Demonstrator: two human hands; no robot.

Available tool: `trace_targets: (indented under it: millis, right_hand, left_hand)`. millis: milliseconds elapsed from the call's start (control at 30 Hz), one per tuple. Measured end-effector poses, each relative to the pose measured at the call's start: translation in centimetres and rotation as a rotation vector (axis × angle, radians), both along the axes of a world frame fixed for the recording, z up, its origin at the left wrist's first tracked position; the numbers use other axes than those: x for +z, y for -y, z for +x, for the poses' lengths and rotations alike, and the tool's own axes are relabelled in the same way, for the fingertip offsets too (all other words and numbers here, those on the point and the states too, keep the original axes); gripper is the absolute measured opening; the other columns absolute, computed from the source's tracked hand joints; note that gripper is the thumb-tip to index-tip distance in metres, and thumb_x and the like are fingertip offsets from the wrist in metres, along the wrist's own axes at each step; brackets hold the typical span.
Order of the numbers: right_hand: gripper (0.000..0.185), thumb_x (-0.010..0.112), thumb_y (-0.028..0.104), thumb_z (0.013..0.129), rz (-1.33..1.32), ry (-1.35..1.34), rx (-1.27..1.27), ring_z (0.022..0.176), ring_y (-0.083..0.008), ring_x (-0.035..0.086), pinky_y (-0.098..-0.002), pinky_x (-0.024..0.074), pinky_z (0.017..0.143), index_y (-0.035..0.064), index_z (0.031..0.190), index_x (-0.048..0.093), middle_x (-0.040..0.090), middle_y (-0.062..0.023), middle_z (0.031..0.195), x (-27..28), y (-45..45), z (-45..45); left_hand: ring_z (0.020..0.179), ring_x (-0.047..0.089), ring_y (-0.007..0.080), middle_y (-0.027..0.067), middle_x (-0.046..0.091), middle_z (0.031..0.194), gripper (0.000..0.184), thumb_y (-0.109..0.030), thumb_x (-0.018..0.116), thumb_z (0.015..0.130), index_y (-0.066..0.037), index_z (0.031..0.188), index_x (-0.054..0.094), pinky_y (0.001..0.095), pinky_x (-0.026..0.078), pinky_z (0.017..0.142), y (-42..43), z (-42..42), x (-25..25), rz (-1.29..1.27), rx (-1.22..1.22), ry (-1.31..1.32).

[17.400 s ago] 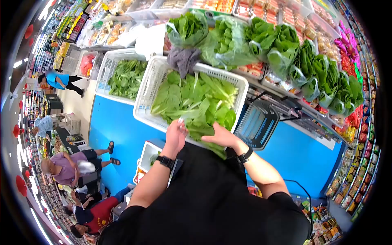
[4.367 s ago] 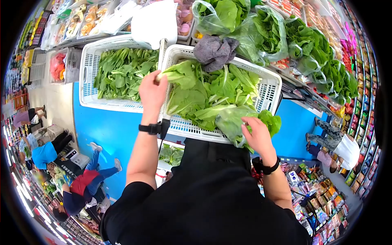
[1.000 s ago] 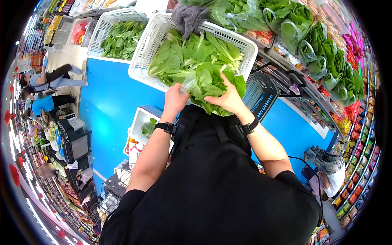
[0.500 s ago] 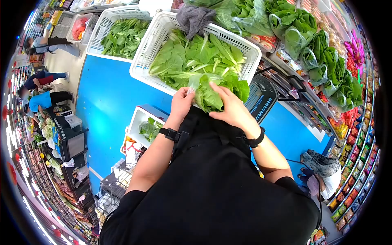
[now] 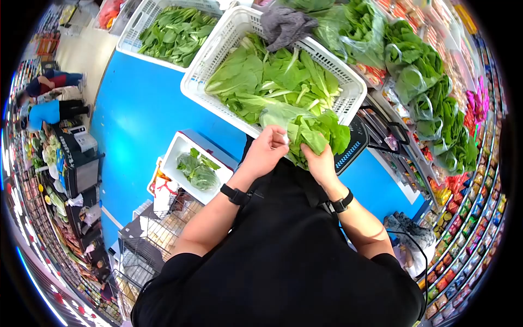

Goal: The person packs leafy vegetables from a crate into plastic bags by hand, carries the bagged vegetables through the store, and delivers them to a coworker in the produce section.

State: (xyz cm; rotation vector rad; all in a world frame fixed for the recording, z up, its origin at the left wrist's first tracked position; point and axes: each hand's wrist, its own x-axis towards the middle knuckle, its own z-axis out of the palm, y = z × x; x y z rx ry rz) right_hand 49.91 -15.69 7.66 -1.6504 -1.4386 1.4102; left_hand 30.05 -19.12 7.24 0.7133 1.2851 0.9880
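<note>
A white perforated basket (image 5: 210,110) in front of me holds loose leafy greens (image 5: 239,79), with a grey cloth (image 5: 287,28) draped over its far rim. At its near edge I hold a bunch of greens (image 5: 306,131) partly covered by a clear plastic bag (image 5: 280,115). My left hand (image 5: 267,150) is closed in a pinch on the bag's edge, left of the leaves. My right hand (image 5: 320,163) grips the lower leaves of the bunch, thumb on top; its other fingers are mostly hidden.
Below left, a white box (image 5: 211,192) contains bagged greens, beside a wire cart (image 5: 133,245). Another basket (image 5: 126,44) of greens stands at the upper left. A dark basket (image 5: 354,144) and bagged greens (image 5: 411,82) lie right. Several people are around; one (image 5: 41,115) wears blue.
My right hand has shifted from the side of the bunch to gripping its lower leaves. Both hands and the bunch sit lower and farther right in view, as the whole view has shifted.
</note>
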Motion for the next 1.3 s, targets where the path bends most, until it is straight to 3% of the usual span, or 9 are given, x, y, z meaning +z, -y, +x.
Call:
trace_targets:
  millis: [167, 367, 600, 800, 900, 967, 1000, 1100, 1300]
  right_hand:
    - [0.022, 0.073, 0.013, 0.091, 0.087, 0.088, 0.265, 0.095, -0.0381, 0.071, -0.0421, 0.0546, 0.082, 0.0024, 0.110, 0.066, 0.070, -0.0189, 0.097, 0.3, -1.6, -2.6]
    - [0.029, 0.075, 0.007, 0.084, 0.094, 0.198, 0.444, 0.091, -0.0422, 0.068, -0.0419, 0.0550, 0.080, 0.0012, 0.111, 0.067, 0.070, -0.0206, 0.097, 2.7, -2.4, -2.5]
    - [0.022, 0.073, 0.003, 0.086, 0.006, 0.190, 0.308, 0.077, -0.0242, 0.069, -0.0361, 0.0548, 0.076, -0.0007, 0.107, 0.068, 0.073, -0.0155, 0.086, 0.2, -2.8, -4.2]
    - [0.024, 0.074, 0.003, 0.086, 0.027, 0.226, 0.295, 0.080, -0.0218, 0.071, -0.0349, 0.0556, 0.076, -0.0014, 0.109, 0.070, 0.075, -0.0147, 0.089, 0.6, -3.2, -5.0]
    - [0.028, 0.076, 0.003, 0.086, 0.024, 0.243, 0.234, 0.083, -0.0195, 0.072, -0.0334, 0.0560, 0.078, -0.0013, 0.113, 0.071, 0.076, -0.0146, 0.092, 1.7, -2.6, -4.1]
    - [0.029, 0.077, 0.004, 0.086, 0.019, 0.218, 0.227, 0.085, -0.0178, 0.073, -0.0327, 0.0559, 0.078, -0.0012, 0.114, 0.072, 0.077, -0.0142, 0.095, 2.3, -1.9, -3.6]
    - [0.029, 0.077, 0.003, 0.086, 0.042, 0.179, 0.168, 0.086, -0.0172, 0.073, -0.0321, 0.0559, 0.079, -0.0007, 0.114, 0.072, 0.077, -0.0131, 0.096, 2.7, -1.5, -3.9]
    - [0.028, 0.075, 0.003, 0.089, 0.029, 0.141, 0.106, 0.090, -0.0135, 0.069, -0.0301, 0.0549, 0.082, -0.0012, 0.116, 0.072, 0.076, -0.0070, 0.101, 2.9, -0.8, -4.1]
    - [0.047, 0.085, 0.016, 0.083, -0.357, 0.170, 0.453, 0.100, -0.0249, 0.071, -0.0370, 0.0570, 0.084, -0.0024, 0.123, 0.066, 0.073, -0.0152, 0.114, 4.3, -3.3, -2.4]
  left_hand:
    - [0.089, 0.063, 0.0112, 0.0019, 0.066, 0.103, 0.022, 0.000, 0.069, 0.094, -0.004, 0.115, 0.062, 0.0274, 0.055, 0.085, 0.2, -1.4, -0.1, 0.015, -0.108, -0.038]
    - [0.085, 0.061, 0.0061, -0.0009, 0.066, 0.098, 0.017, -0.005, 0.069, 0.096, -0.005, 0.111, 0.062, 0.0241, 0.052, 0.071, 0.2, -3.0, 1.5, -0.063, -0.096, 0.166]
    - [0.079, 0.059, 0.0038, -0.0026, 0.065, 0.092, 0.014, -0.009, 0.069, 0.098, -0.006, 0.109, 0.061, 0.0222, 0.049, 0.064, -0.2, -3.8, 0.8, -0.015, -0.171, 0.237]
    - [0.081, 0.059, 0.0028, -0.0034, 0.065, 0.094, 0.016, -0.012, 0.071, 0.098, -0.006, 0.109, 0.061, 0.0214, 0.049, 0.062, -1.1, -4.3, 1.1, -0.045, -0.178, 0.240]
    - [0.084, 0.061, 0.0051, -0.0026, 0.066, 0.095, 0.018, -0.013, 0.072, 0.097, -0.005, 0.109, 0.060, 0.0242, 0.053, 0.067, -1.1, -3.9, 1.6, -0.055, -0.139, 0.283]
    - [0.087, 0.065, 0.0091, 0.0001, 0.068, 0.095, 0.023, -0.014, 0.074, 0.096, -0.003, 0.111, 0.059, 0.0287, 0.056, 0.075, -1.1, -3.6, 1.5, 0.110, -0.112, 0.059]
    - [0.088, 0.069, 0.0145, 0.0054, 0.070, 0.095, 0.029, -0.014, 0.076, 0.094, -0.002, 0.113, 0.059, 0.0317, 0.058, 0.082, -1.4, -3.7, 2.0, 0.053, -0.111, -0.006]
    - [0.087, 0.071, 0.0186, 0.0097, 0.072, 0.094, 0.030, -0.014, 0.075, 0.093, -0.002, 0.115, 0.059, 0.0321, 0.058, 0.081, -2.0, -4.1, 3.5, -0.047, -0.114, -0.091]
    - [0.085, 0.073, 0.0215, 0.0124, 0.073, 0.094, 0.031, -0.015, 0.074, 0.094, -0.002, 0.117, 0.059, 0.0342, 0.059, 0.079, -1.9, -4.1, 3.5, -0.047, -0.170, -0.175]
